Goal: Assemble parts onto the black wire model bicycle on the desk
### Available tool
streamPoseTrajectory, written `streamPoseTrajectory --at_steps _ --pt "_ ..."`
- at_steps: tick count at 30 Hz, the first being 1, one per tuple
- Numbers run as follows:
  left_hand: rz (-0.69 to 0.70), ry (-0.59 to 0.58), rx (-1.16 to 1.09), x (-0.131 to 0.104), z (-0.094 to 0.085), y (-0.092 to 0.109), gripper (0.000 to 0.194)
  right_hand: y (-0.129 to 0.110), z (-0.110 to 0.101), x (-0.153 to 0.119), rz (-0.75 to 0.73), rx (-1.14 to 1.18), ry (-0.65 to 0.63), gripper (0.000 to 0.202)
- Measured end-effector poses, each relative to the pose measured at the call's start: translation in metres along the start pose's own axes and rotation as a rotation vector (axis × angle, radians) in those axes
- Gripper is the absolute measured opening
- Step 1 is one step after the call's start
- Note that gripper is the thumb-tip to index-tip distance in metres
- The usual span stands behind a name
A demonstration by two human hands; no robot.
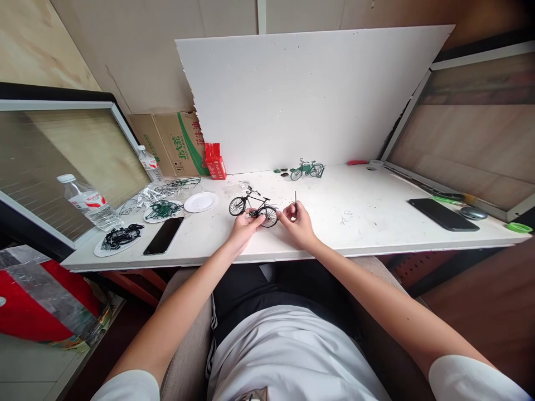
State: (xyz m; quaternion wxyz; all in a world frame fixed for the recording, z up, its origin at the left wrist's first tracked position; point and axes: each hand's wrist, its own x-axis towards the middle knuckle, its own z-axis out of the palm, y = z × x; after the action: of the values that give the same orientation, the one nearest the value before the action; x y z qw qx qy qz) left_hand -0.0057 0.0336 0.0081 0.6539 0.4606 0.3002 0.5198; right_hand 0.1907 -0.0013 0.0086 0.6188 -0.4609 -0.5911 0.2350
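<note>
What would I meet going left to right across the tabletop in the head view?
Plate of black parts → first phone → round white plate → black model bicycle → right hand → small red item → second phone → bright green round item. Overlapping things, such as the left hand, are left out.

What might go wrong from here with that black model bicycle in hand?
The left hand grips the black model bicycle low down, so a tight squeeze might bend its thin parts. The right hand holds a thin stick close to the rear wheel; a slip could catch the spokes. The left phone lies near the table's front edge, so a stray elbow might knock it off.
</note>
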Motion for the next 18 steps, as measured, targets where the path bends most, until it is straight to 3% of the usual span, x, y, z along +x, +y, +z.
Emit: streamPoseTrajectory --at_steps 6,11,18 --pt "0.076 0.000 0.099 0.002 -0.001 -0.008 0.060 -0.007 0.000 -0.001 0.153 0.167 -0.081 0.063" --pt "0.110 -0.032 0.202 0.001 -0.004 -0.010 0.050 -0.013 0.000 -0.002 0.186 0.255 -0.093 0.071" --pt "0.187 -0.033 0.204 -0.002 0.000 -0.010 0.054 -0.009 -0.002 0.001 0.248 0.289 -0.077 0.075"
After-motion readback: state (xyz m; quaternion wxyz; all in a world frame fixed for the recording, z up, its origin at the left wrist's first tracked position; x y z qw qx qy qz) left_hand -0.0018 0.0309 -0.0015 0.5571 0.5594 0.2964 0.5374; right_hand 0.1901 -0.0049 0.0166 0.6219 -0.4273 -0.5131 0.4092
